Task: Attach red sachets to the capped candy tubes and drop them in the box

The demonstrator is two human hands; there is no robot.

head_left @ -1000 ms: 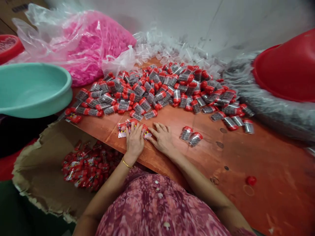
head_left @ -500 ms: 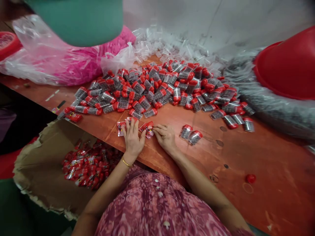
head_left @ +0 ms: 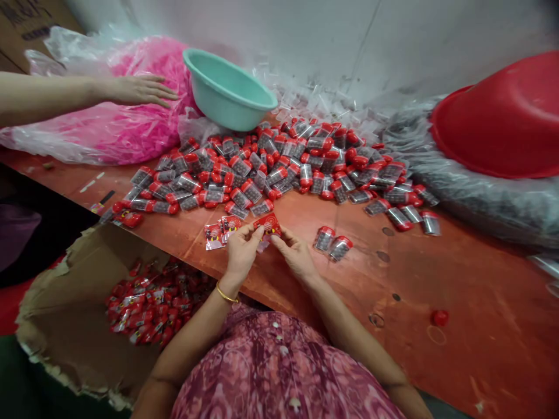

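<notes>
Between my two hands is a small red printed label [head_left: 268, 222], clear along its lower edge. My left hand [head_left: 243, 251] pinches its left side between thumb and fingers. The thumb and fingers of my right hand [head_left: 297, 254] close on its right side. Beside my left hand, more red printed labels [head_left: 213, 234] lie on the table. To the right of my right hand, two clear containers with red caps and dark contents [head_left: 332, 243] lie side by side. A big heap of such containers [head_left: 279, 166] spreads just beyond my hands.
A co-worker's hand [head_left: 140, 90] reaches in beside a green basin [head_left: 231, 87] and a bag of pink pieces [head_left: 131, 131]. A red tub [head_left: 502, 122] rests on a dark-filled plastic bag [head_left: 471, 198]. Below the table's left edge stands an open cardboard box [head_left: 74, 326] holding red packed pieces.
My hands have drawn together and raised one label off the others. The green basin has come down behind the heap, and a co-worker's hand now shows beside it.
</notes>
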